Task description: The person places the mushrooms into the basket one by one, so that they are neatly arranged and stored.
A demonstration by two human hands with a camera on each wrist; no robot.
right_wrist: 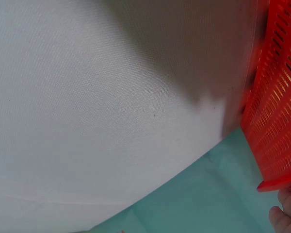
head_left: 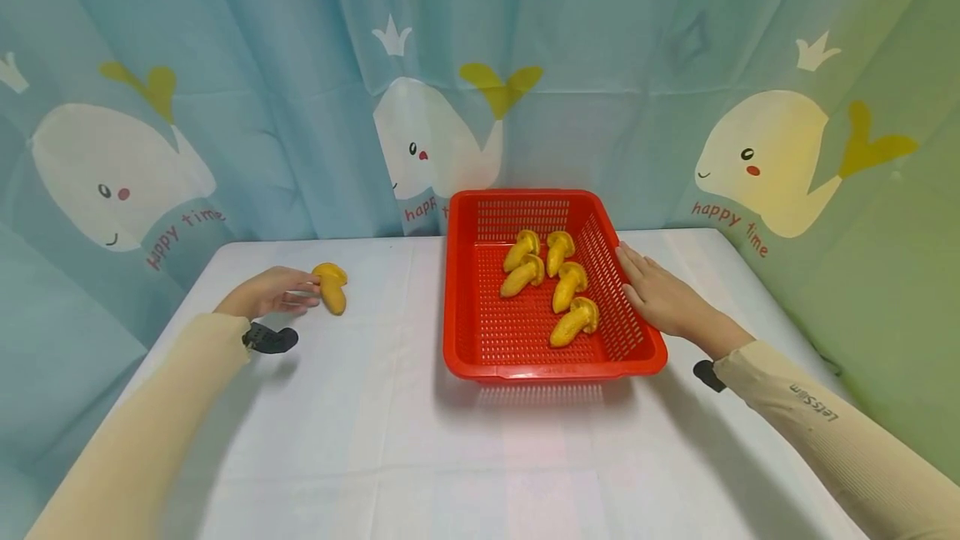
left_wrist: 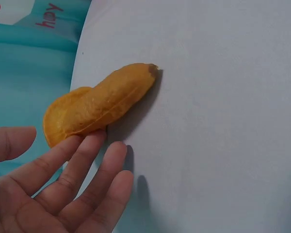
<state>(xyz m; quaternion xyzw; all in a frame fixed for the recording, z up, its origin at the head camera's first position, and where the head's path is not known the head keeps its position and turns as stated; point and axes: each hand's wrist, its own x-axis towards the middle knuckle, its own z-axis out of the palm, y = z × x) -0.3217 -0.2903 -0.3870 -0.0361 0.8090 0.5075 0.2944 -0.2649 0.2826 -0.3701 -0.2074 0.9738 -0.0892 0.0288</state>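
Near the table's left side, a yellow mushroom [head_left: 331, 288] lies with its cap toward the back. My left hand [head_left: 281, 292] is beside it. In the left wrist view, two fingertips [left_wrist: 94, 141] touch the mushroom [left_wrist: 104, 102] near its cap, while the thumb [left_wrist: 12, 144] stays apart from it. My right hand [head_left: 663, 294] rests with fairly straight fingers against the right rim of a red plastic basket [head_left: 555, 371]. Inside the basket lie several more yellow mushrooms [head_left: 575, 323]. The right wrist view catches only some fingertips [right_wrist: 280, 218] at the rim of the basket [right_wrist: 276, 116].
A white cloth covers the table [head_left: 405, 440]. Behind it hangs a blue-green curtain [head_left: 322, 107] printed with whales, close to the basket's far end. Black straps with small devices [head_left: 270, 338] sit at the wrists.
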